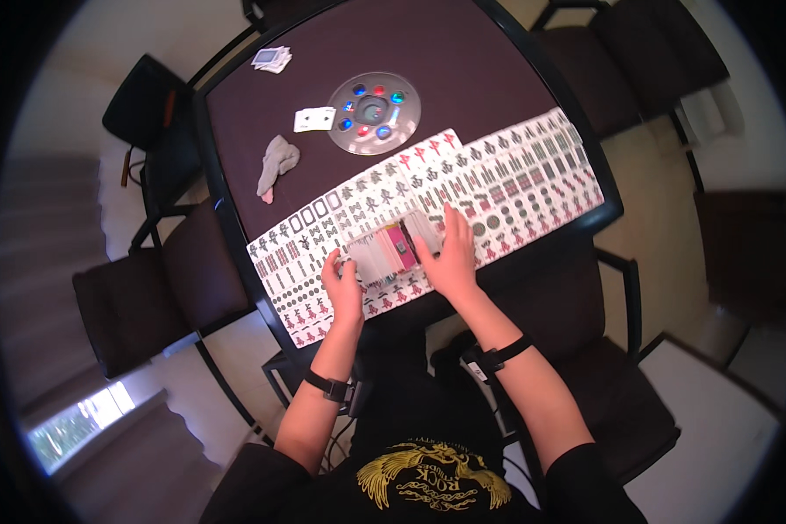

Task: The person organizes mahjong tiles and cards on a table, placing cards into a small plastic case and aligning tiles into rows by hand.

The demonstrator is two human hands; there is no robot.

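Note:
A clear box of cards point(378, 257) is held between my two hands, above rows of face-up mahjong tiles point(288, 285). The cards inside stand on edge, and a pink one shows among the white edges. My left hand point(344, 288) grips the box's left end with curled fingers. At the other end is my right hand point(454, 262), its thumb on the near side and its fingers stretched along the far side. Box and hands hide some of the tiles beneath.
Beyond the tiles, a round clear centre console point(373, 145) with coloured buttons sits on the brown tabletop point(432, 49). Left of it are face-up playing cards point(313, 119), a crumpled grey cloth point(278, 160) and another card pile point(272, 59). Dark chairs point(203, 262) surround the table.

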